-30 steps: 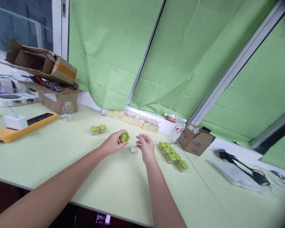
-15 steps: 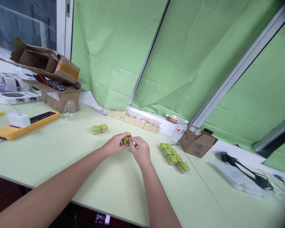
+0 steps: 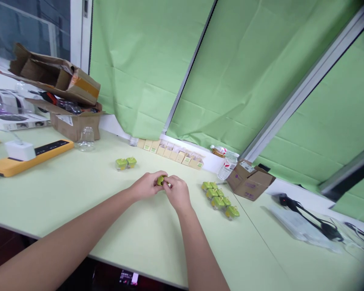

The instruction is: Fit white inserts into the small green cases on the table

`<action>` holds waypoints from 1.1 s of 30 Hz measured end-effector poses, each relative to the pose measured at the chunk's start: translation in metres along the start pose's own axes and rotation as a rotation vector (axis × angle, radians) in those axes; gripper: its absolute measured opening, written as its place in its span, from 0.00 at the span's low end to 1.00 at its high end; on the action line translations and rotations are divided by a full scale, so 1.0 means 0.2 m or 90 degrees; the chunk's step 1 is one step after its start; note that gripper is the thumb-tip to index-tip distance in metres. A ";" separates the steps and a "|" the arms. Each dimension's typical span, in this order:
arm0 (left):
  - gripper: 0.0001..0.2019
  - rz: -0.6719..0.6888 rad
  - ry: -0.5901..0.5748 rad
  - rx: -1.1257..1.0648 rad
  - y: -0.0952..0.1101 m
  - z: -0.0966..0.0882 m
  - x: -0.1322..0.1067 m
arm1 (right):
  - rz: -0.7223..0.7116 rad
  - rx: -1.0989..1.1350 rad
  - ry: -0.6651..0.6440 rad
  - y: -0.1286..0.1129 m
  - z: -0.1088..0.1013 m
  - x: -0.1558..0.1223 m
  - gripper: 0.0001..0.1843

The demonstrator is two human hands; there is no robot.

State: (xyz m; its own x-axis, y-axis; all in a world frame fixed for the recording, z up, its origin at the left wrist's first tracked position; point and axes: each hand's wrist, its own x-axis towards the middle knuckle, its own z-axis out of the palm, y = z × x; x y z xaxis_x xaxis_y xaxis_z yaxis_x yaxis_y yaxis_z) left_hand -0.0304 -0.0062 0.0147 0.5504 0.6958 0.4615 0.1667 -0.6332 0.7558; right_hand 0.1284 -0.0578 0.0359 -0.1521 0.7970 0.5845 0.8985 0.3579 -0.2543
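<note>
**Now: both hands pinched on one small green piece, mid-counter**

From my remote seat I see the left hand [image 3: 144, 186] and the right hand [image 3: 178, 193] meeting knuckle to knuckle just above the counter [image 3: 133, 238]. Between them sits the green piece [image 3: 160, 180]. The left fingers curl around it from 9 o'clock. The right thumb and forefinger close on it from 3 o'clock. Both hands are nearly shut, with only a sliver of green showing. I cannot tell what the right fingertips are doing to it, since they cover the contact.

Taking the hands as the dial's centre, a pair of green-topped boxes [image 3: 125, 163] stands at 10 o'clock, well apart. A row of green-topped boxes [image 3: 220, 199] runs at 3 o'clock, near the right wrist. A line of small beige cartons [image 3: 170, 152] sits at 12 o'clock against the green blind [image 3: 230, 81]. An open cardboard box [image 3: 250, 180] lies at 2 o'clock, with a water bottle [image 3: 227, 165] beside it.

My judgement on doing this well: the left hand should act as the steady clamp, low over the counter. The right hand should do the fine work with light, even pressure. The piece looks small and smooth, so a hard squeeze could flick it out. I would tilt it slightly toward the camera so the contact is visible.
</note>
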 end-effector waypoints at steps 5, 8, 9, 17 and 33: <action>0.17 0.008 -0.009 -0.012 0.01 0.01 -0.01 | -0.009 -0.005 -0.032 0.00 -0.01 0.00 0.13; 0.17 0.008 -0.012 -0.030 0.03 0.01 -0.01 | -0.006 0.005 -0.026 0.00 -0.02 0.00 0.14; 0.17 0.008 -0.015 -0.036 0.03 0.01 -0.01 | -0.005 0.018 -0.024 0.00 -0.02 0.00 0.14; 0.14 -0.008 -0.038 -0.046 0.04 0.00 -0.02 | 0.025 0.112 -0.034 0.01 -0.02 0.00 0.12; 0.20 -0.008 0.028 -0.044 0.02 0.00 0.00 | 0.064 0.262 -0.002 0.01 -0.02 0.02 0.14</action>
State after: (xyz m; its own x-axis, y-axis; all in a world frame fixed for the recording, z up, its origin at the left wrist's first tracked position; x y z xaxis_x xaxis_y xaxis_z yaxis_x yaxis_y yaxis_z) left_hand -0.0294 -0.0089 0.0182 0.5113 0.7193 0.4703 0.1160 -0.6000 0.7916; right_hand 0.1315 -0.0556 0.0399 -0.0738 0.8391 0.5390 0.6696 0.4422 -0.5967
